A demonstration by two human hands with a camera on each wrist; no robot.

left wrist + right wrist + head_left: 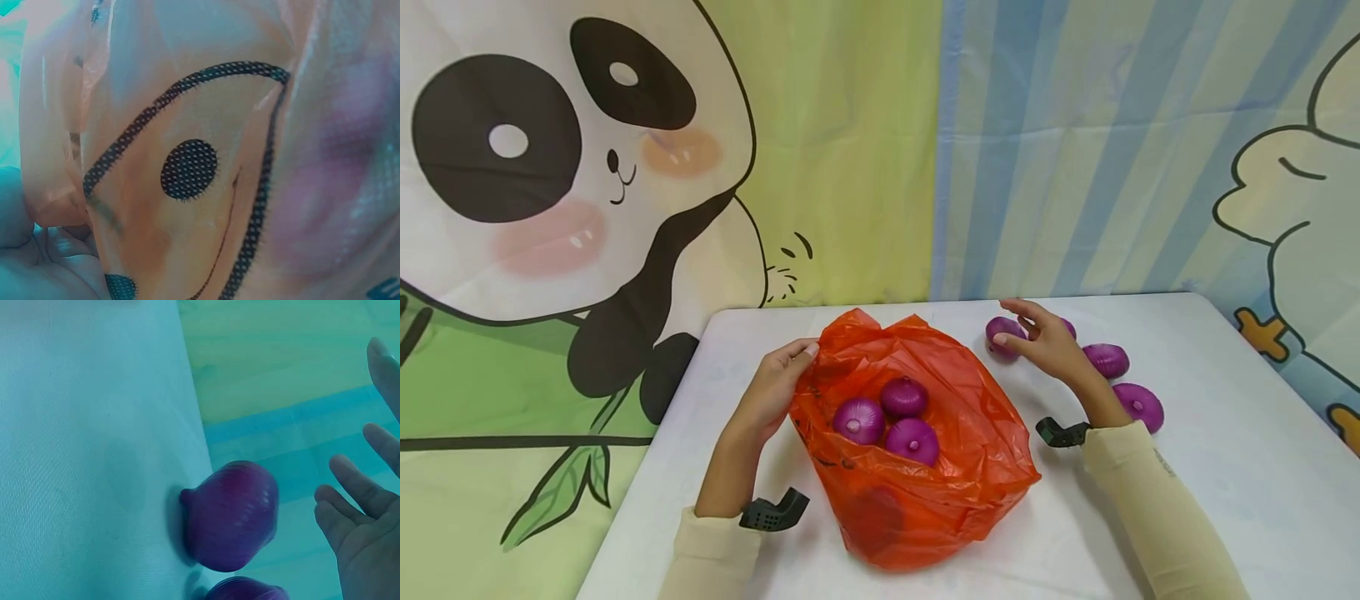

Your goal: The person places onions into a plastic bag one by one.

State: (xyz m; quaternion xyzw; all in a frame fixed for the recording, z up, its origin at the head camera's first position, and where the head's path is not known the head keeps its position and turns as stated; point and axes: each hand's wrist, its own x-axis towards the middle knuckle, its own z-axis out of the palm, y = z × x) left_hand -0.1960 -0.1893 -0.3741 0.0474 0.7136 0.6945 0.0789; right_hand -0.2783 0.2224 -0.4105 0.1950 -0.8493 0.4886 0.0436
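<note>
A red plastic bag (925,517) stands on the table with its mouth spread. Inside it show several purple onions (912,441), one of them only dimly through the film. My left hand (772,392) pinches the bag's left rim between thumb and fingers; close up in the left wrist view, the film (187,169) with black print fills most of the picture. Above the table right of the bag, my right hand (1047,342) has its fingers spread and holds nothing. It is nearest a loose onion (1004,337), which in the right wrist view is the onion (231,515) beside the fingers.
More loose onions, among them one onion (1107,360) and another onion (1138,406), lie to the right behind and beside my right forearm. The white table (1225,467) meets a printed curtain (850,167) at its far edge.
</note>
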